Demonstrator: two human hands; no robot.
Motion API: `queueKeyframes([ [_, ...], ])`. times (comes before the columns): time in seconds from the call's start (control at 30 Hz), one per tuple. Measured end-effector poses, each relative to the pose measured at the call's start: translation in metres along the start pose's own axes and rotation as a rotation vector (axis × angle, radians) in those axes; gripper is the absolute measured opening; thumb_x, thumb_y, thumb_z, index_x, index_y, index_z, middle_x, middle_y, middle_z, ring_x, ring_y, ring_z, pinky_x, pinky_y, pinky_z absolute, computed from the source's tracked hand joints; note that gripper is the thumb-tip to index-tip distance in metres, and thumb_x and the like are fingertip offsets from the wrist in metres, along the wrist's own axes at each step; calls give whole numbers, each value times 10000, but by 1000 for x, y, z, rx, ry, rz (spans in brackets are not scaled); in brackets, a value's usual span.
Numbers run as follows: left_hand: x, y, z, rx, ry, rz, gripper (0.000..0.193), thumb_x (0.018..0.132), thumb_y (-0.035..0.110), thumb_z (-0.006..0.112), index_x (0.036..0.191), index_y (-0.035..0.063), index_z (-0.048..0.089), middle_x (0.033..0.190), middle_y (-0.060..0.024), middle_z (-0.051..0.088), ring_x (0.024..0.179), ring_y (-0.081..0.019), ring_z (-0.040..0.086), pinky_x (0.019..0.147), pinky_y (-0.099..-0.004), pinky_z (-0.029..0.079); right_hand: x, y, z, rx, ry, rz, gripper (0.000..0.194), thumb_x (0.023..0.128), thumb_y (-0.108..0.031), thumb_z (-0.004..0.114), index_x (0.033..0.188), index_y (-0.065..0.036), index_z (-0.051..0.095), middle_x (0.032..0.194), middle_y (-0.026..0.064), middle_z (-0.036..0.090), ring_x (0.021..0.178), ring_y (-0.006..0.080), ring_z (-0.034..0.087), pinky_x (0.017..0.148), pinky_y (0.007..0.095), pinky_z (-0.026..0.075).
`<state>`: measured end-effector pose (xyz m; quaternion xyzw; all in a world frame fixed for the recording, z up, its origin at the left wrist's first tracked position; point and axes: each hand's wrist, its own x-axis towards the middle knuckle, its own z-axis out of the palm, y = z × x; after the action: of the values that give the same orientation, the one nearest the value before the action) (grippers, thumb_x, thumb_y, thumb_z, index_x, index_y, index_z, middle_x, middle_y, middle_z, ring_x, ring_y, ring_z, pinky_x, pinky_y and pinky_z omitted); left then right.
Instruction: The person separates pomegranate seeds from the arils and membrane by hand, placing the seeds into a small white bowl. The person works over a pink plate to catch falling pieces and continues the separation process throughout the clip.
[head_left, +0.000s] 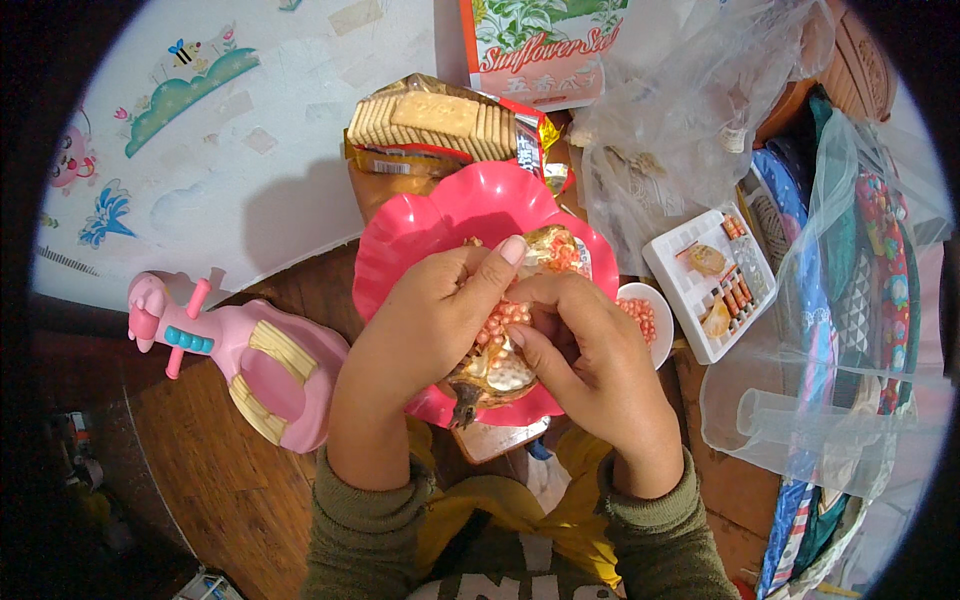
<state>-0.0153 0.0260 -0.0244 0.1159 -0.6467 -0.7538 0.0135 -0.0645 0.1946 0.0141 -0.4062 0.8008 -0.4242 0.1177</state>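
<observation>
A broken piece of pomegranate, with pink arils, pale membrane and a dark crown end, is held over a pink scalloped plastic basin. My left hand grips the piece from the left, its thumb lying along the top. From the right, my right hand has its thumb and fingers on the arils; its inner fingertips are partly hidden. Beyond the hands, another pomegranate piece rests in the basin. A small white bowl holding loose arils stands just right of the basin.
Behind the basin sits an opened pack of biscuits, with a sunflower seed bag farther back. On the right are a white snack tray and clear plastic bags. A pink ride-on toy stands at left on the wood floor.
</observation>
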Motion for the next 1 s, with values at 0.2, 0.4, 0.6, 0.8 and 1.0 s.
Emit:
queueKeyframes([
  [0.2, -1, 0, -2, 67, 22, 9, 451, 1047, 366, 525, 796, -4, 581, 690, -12, 489, 664, -91, 452, 607, -301, 408, -1, 0, 0, 9, -5, 8, 273, 897, -52, 664, 1156, -40, 580, 958, 121, 583, 821, 279, 596, 679, 362, 493],
  [0.4, 0, -4, -4, 107, 17, 17, 449, 1040, 365, 538, 804, -13, 593, 674, -31, 487, 649, -102, 453, 594, -314, 404, -1, 2, 8, -25, 58, -16, 258, 880, -22, 688, 1116, -45, 586, 771, 33, 512, 632, 118, 514, 566, 264, 439],
  [0.6, 0, -7, -3, 84, 19, 30, 449, 1037, 364, 541, 792, -10, 585, 669, -29, 483, 641, -104, 447, 585, -317, 401, -1, 3, 10, -42, 74, -16, 239, 874, -22, 685, 1086, -32, 575, 792, 59, 543, 652, 147, 561, 585, 277, 464],
  [0.8, 0, -4, -4, 98, 15, -18, 447, 1031, 361, 554, 773, -4, 562, 667, -24, 455, 651, -94, 429, 582, -322, 395, -2, 2, 9, -49, 57, -8, 221, 883, -15, 678, 1073, -21, 567, 844, 83, 572, 695, 161, 587, 612, 291, 474],
  [1.0, 2, -4, -5, 77, 28, -26, 441, 1030, 352, 556, 763, 1, 552, 666, -11, 449, 648, -88, 423, 570, -321, 389, 1, 3, 6, -1, 15, 1, 191, 900, -25, 679, 1055, -19, 568, 862, 82, 566, 721, 158, 583, 638, 291, 477],
])
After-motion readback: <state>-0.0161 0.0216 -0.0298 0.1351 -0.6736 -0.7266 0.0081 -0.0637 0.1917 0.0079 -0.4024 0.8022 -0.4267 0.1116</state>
